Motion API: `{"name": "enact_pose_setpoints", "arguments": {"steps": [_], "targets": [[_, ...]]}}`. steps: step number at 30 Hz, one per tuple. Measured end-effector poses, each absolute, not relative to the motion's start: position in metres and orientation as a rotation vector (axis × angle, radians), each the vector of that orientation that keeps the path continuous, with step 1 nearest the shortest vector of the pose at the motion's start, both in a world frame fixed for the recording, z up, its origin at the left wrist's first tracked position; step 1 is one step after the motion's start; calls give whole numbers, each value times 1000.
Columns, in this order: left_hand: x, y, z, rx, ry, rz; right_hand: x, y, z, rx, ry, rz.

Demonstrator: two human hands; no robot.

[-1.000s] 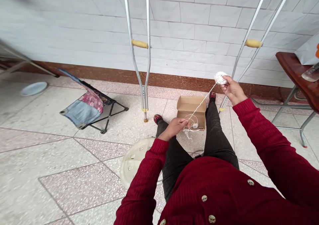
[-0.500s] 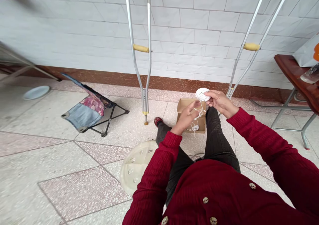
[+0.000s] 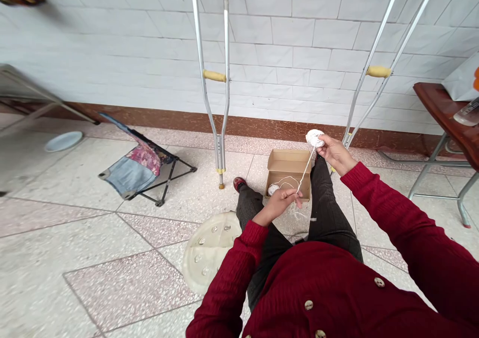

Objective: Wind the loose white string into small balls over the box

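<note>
Head view: right hand (image 3: 337,154) grips twine ball (image 3: 315,138); strand (image 3: 307,171) slants down to left fist (image 3: 279,204).

Floor tile (image 3: 245,171) leaves a hand room between the cardboard box (image 3: 288,161) and the left crutch (image 3: 214,75).

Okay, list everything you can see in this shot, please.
crutches: two, aluminium with yellow grips, upright before the tiled wall
folding stool: one, denim and floral seat, black frame, floor left
round dish: one, pale, floor far left
round plastic disc: one, translucent cream, floor beside left knee
cardboard box: one, tan, open, floor ahead of knees
small string ball: one, white, in box
table: one, brown top, far right
bag: one, white, on table
large string ball: one, white, in right hand
string strand: one, white, running between hands
left hand: one, pinching strand
right hand: one, red sleeve
</note>
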State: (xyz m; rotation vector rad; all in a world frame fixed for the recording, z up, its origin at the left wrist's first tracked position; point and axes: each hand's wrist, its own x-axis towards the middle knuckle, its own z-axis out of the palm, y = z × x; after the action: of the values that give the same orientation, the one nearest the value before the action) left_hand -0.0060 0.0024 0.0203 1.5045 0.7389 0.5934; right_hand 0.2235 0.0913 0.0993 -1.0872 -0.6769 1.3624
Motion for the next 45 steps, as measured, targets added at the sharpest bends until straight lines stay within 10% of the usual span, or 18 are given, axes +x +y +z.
{"name": "enact_pose_setpoints", "arguments": {"steps": [9,18,32,45], "targets": [[-25,41,-3,1966,1326,700,219,84,119,-1058,-840,1358],[43,41,50,1491,914,1097,189,71,111,-1148,-893,1451],[5,62,19,2020,1064,615,198,12,77,-1169,-1189,1944],[10,89,33,2644,1072,289,171,-10,73,-1221,-1298,1697]]}}
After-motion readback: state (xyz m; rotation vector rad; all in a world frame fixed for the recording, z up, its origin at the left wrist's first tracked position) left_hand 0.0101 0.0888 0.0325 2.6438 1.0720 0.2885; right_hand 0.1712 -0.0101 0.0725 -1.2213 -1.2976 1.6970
